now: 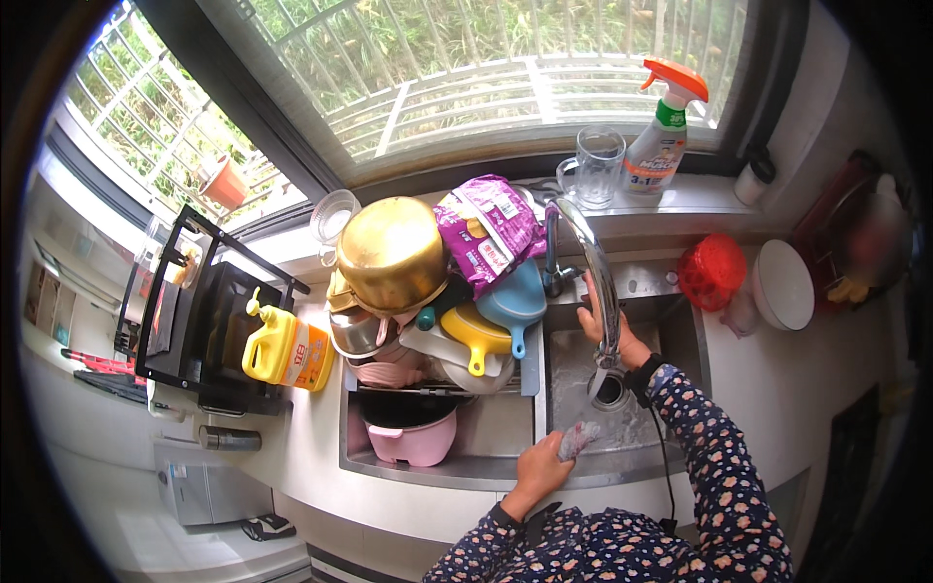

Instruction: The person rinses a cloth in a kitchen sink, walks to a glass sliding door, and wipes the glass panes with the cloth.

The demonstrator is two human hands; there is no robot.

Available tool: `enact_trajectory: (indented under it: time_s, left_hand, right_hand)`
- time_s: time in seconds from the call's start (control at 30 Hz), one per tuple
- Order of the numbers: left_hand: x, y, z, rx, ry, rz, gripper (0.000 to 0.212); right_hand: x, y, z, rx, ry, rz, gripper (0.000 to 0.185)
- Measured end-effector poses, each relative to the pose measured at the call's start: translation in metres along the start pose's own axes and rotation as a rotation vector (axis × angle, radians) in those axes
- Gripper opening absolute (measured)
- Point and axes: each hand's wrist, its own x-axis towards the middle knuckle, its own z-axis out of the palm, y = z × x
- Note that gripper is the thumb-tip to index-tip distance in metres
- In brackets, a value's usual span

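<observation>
Low over the near edge of the right sink basin (641, 430), my left hand (545, 463) grips a wet, crumpled scrubbing cloth (579, 439), pale with reddish patches. My right hand (616, 331) is behind the arched chrome faucet (594, 270), fingers raised towards its base; the spout partly covers the hand, so whether it touches the faucet cannot be told. Water runs from the spout beside the round drain (607, 392). A dark cord hangs from the right wrist.
Left of the basin, a dish rack holds a gold pot (392, 255), a purple bag (490, 233) and yellow (474, 331) and blue pans (514, 295). A pink pot (415, 439) sits below. A red basket (713, 271) and white bowl (783, 284) stand right.
</observation>
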Motion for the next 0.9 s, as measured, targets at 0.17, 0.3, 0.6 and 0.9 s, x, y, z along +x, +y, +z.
enact_trajectory:
  time_s: [0.17,0.3,0.6,0.9]
  left_hand:
    - [0.001,0.001,-0.002,0.001,0.01,0.011,0.033]
    - [0.003,0.004,-0.003,0.023,-0.01,-0.002,0.032]
    - [0.004,0.001,0.002,0.05,-0.007,-0.018,0.031]
    - [0.003,0.008,0.003,0.092,0.029,-0.051,0.035]
  right_hand:
    - [0.006,-0.009,0.002,-0.062,0.038,-0.046,0.068]
    - [0.013,-0.015,-0.001,-0.237,0.09,-0.096,0.066]
    - [0.03,-0.028,0.001,-0.457,0.165,-0.09,0.059]
    - [0.035,-0.041,-0.011,-0.362,0.149,-0.063,0.065]
